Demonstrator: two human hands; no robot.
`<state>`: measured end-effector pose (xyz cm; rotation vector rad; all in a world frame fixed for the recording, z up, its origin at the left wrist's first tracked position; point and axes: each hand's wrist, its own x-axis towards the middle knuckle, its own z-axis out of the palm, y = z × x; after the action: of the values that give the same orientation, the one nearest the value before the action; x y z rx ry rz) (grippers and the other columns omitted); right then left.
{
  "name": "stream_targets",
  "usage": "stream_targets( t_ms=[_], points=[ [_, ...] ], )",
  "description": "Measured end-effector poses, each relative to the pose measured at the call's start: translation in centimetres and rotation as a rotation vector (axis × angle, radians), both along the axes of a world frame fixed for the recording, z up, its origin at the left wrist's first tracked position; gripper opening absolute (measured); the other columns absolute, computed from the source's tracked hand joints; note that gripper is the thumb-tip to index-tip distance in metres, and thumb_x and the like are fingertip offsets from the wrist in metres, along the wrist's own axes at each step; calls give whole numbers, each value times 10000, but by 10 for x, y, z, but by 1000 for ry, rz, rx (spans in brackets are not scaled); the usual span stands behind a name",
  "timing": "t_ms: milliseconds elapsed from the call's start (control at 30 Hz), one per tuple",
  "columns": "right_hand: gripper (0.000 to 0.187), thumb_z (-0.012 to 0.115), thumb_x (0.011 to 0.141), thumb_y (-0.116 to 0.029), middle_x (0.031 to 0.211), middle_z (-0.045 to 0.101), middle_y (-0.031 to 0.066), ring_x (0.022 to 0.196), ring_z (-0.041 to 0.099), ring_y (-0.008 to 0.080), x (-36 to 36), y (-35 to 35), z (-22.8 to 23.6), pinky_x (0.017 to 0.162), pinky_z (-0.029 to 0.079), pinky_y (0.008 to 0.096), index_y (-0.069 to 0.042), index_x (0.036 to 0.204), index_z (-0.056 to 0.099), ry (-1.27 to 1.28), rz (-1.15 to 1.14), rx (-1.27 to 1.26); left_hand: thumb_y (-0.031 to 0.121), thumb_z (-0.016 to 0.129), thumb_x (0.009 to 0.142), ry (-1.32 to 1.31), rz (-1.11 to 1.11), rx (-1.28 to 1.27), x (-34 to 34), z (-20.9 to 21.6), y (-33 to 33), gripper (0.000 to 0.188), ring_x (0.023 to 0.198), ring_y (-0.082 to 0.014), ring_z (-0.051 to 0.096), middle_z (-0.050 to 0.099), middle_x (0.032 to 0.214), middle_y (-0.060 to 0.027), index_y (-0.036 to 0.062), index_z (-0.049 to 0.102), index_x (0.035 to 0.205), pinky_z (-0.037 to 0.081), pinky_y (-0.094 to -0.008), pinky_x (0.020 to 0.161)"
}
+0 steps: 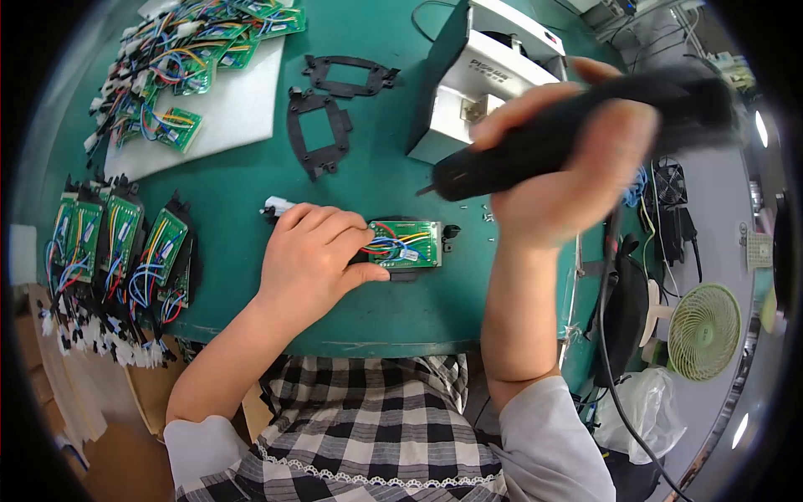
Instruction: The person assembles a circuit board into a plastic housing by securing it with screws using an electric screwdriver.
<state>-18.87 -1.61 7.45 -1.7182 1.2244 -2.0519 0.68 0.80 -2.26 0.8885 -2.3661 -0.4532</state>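
My left hand (pixel 314 255) rests on the green mat and presses the left end of a small green circuit board (pixel 410 243) with coloured wires, which lies on a black plastic frame. My right hand (pixel 577 159) is raised above the mat to the right and grips a black electric screwdriver (pixel 569 138), held nearly level with its tip pointing left, above and apart from the board. A few tiny screws (pixel 487 216) lie on the mat near the board.
A row of finished boards in black frames (pixel 125 247) stands at the left edge. Loose wired boards (pixel 180 58) sit on a white sheet at the back left. Two empty black frames (pixel 322 125) lie mid-table. A white box-shaped device (pixel 477 84) stands behind. A small green fan (pixel 703 330) is on the floor, right.
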Motion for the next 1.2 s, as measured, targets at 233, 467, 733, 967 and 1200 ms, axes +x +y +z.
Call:
stream_targets(
  t_ms=[233, 467, 733, 967, 1200],
  points=[
    [725, 510, 888, -615, 556, 559, 137, 419, 562, 208, -38, -11, 32, 411, 452, 272, 90, 1045, 447, 57, -277, -146, 162, 749, 732, 25, 64, 11, -1, -7, -2, 129, 874, -198, 600, 667, 883, -6, 84, 691, 818, 397, -357, 832],
    [640, 559, 886, -551, 558, 546, 124, 417, 554, 201, -33, -18, 16, 418, 452, 279, 66, 1033, 480, 4, -187, -112, 154, 750, 728, 55, 71, 1, -2, -6, -2, 124, 872, -197, 598, 669, 871, 3, 92, 690, 817, 395, -359, 827],
    [738, 424, 889, -644, 603, 528, 128, 437, 527, 226, 7, 27, -8, 422, 459, 328, 42, 1158, 386, -150, 134, 211, 149, 747, 727, 48, 84, -5, -1, -9, -2, 122, 880, -188, 600, 666, 890, 17, 99, 683, 818, 397, -354, 825],
    [767, 487, 862, -652, 618, 549, 126, 436, 544, 204, 41, 35, -27, 421, 462, 285, 64, 1121, 390, -113, 263, 316, 168, 741, 721, 41, 102, -93, -1, -11, -2, 108, 868, -150, 602, 654, 852, 31, 113, 667, 776, 406, -319, 782],
    [798, 499, 856, -680, 622, 587, 100, 452, 559, 163, 48, 37, -32, 429, 445, 242, 82, 1076, 410, 55, 172, 240, 171, 732, 728, 32, 110, -99, 1, -10, -3, 100, 869, -147, 604, 643, 838, 40, 108, 661, 759, 410, -317, 802]
  ],
)
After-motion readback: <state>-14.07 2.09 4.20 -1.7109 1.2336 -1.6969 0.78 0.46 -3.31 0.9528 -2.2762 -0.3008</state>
